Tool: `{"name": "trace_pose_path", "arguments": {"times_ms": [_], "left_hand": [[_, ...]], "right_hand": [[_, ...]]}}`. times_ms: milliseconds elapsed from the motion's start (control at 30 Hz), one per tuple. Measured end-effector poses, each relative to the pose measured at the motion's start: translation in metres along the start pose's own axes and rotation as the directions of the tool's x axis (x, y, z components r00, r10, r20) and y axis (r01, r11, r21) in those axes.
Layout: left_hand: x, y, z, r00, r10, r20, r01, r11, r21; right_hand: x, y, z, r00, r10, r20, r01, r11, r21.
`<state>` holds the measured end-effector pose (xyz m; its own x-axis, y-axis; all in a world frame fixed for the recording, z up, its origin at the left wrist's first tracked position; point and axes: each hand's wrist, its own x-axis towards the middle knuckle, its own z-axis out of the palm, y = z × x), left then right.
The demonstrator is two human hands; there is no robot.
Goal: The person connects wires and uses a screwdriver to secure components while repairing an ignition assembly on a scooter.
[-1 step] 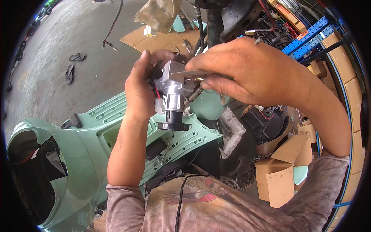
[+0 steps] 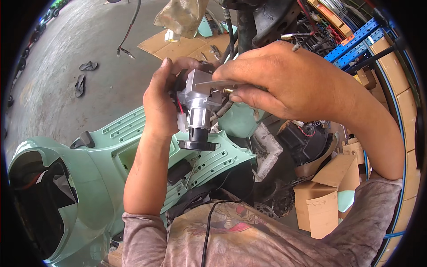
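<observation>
Above the pale green scooter body panels (image 2: 95,164), my left hand (image 2: 160,98) is closed around a silver ignition lock (image 2: 199,104) with a black round end cap (image 2: 198,145) pointing down. A white connector (image 2: 182,122) on red and black wires hangs beside it. Between thumb and fingers, my right hand (image 2: 271,82) pinches a thin flat metal blade (image 2: 217,83), its tip against or just in front of the lock's silver body. A small brass-coloured part (image 2: 228,90) shows beside the blade. My right fingers hide the blade's other end.
A dark scooter frame (image 2: 249,26) with hanging cables stands ahead. Flattened cardboard (image 2: 155,46) with tools lies behind my hands. Sandals (image 2: 80,85) are on the floor at left. An open cardboard box (image 2: 322,209), a concrete block (image 2: 269,155) and blue shelving (image 2: 351,46) are at right.
The ignition lock and the blade have shifted very slightly to the left. Both hands keep their grip.
</observation>
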<state>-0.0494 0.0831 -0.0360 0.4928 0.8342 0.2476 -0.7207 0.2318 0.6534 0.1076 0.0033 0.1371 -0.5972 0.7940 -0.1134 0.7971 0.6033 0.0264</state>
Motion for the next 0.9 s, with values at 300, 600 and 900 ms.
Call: {"name": "trace_pose_path", "arguments": {"times_ms": [300, 600, 900], "left_hand": [[0.003, -0.002, 0.002, 0.998, -0.051, 0.040, 0.056, 0.987, -0.149], [0.005, 0.004, 0.001, 0.999, -0.009, 0.042, 0.011, 0.999, -0.046], [0.006, 0.009, -0.001, 1.000, -0.010, 0.022, 0.010, 1.000, 0.021]], "right_hand": [[-0.001, 0.003, 0.002, 0.998, -0.053, -0.029, 0.052, 0.999, -0.013], [0.000, 0.002, 0.000, 0.997, -0.062, -0.050, 0.057, 0.994, -0.097], [0.005, 0.003, -0.001, 0.994, -0.075, -0.085, 0.079, 0.996, 0.045]]}}
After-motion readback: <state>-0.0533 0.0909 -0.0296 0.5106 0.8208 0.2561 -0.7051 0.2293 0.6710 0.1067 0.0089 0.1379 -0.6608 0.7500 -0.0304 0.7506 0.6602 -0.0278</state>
